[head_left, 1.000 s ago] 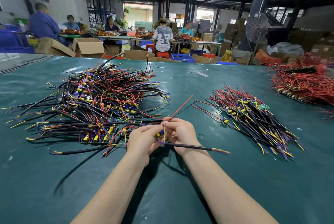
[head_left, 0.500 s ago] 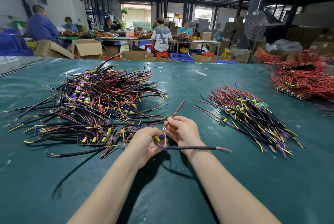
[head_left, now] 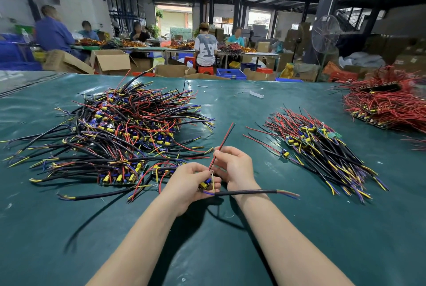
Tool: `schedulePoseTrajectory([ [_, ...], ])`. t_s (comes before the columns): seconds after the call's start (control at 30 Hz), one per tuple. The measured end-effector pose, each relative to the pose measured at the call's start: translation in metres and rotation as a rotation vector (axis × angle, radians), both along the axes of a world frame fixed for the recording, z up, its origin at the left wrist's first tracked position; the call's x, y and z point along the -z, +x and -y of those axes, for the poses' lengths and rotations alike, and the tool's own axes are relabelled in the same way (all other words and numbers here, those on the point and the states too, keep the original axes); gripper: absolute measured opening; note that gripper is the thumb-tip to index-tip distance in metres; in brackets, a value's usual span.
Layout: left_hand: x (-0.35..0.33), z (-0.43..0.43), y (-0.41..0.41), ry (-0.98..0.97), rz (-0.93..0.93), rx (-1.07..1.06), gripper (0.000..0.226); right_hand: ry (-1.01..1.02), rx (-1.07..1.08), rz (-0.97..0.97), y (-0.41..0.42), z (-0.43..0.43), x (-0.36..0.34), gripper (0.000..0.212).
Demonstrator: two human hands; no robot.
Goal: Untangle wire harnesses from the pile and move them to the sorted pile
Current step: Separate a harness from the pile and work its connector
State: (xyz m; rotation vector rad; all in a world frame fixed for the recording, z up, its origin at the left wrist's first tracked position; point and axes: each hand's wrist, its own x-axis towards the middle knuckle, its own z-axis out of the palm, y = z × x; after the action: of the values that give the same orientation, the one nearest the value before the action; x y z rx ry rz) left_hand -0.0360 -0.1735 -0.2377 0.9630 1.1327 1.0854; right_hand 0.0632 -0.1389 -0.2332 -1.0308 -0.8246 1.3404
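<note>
One wire harness [head_left: 244, 192] is held above the green table between both hands. My left hand [head_left: 186, 182] grips its small board end with yellow and blue parts. My right hand [head_left: 235, 167] pinches its thin red and black wire pair, which sticks up and away. Its thick black cable runs right under my right wrist and ends in coloured leads. The tangled pile [head_left: 119, 133] of black, red, yellow and blue harnesses lies to the left. The sorted pile [head_left: 322, 147], laid roughly parallel, lies to the right.
A heap of red wires on boards [head_left: 389, 103] sits at the far right. The green table cover [head_left: 230, 251] extends toward me. A white scrap [head_left: 256, 94] lies farther back. Beyond the table are cardboard boxes, a standing fan [head_left: 325, 34] and several people at other benches.
Both hands stayed close together with the harness. The red and black wire pair has swung more upright, and the black cable's free end has shifted slightly to the right.
</note>
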Motion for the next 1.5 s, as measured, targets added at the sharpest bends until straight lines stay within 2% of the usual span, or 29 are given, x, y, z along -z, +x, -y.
schedulePoseTrajectory([
  [0.13,0.000,0.000,-0.001,-0.008,0.025,0.007,0.014,0.007,0.009,-0.111,0.005,0.000,-0.003,0.026],
  [0.27,0.000,0.001,-0.002,-0.033,-0.042,0.055,0.018,-0.013,0.038,-0.231,0.012,-0.002,-0.007,0.025],
  [0.47,-0.001,0.000,-0.003,-0.006,0.057,-0.002,0.019,-0.030,0.136,-0.145,0.016,-0.006,-0.004,0.025],
  [0.57,-0.004,0.000,0.001,-0.073,0.081,-0.020,0.019,-0.008,0.173,-0.095,0.015,-0.007,-0.002,0.026],
  [0.67,-0.006,-0.002,0.003,-0.178,0.069,-0.046,0.023,0.018,0.120,-0.122,0.013,-0.005,-0.003,0.024],
  [0.83,-0.005,-0.005,0.001,-0.225,0.037,-0.123,0.019,-0.003,0.050,-0.198,0.009,-0.001,-0.006,0.023],
  [0.97,-0.003,-0.008,0.001,-0.158,0.026,-0.176,0.028,-0.011,0.043,-0.223,0.006,0.001,-0.007,0.023],
  [1.3,0.001,-0.007,-0.007,-0.030,-0.035,-0.221,0.031,0.004,0.084,-0.172,0.006,0.002,-0.006,0.022],
  [1.5,0.000,-0.008,-0.002,0.046,-0.064,-0.228,0.032,0.009,0.136,-0.218,0.002,0.001,-0.005,0.024],
])
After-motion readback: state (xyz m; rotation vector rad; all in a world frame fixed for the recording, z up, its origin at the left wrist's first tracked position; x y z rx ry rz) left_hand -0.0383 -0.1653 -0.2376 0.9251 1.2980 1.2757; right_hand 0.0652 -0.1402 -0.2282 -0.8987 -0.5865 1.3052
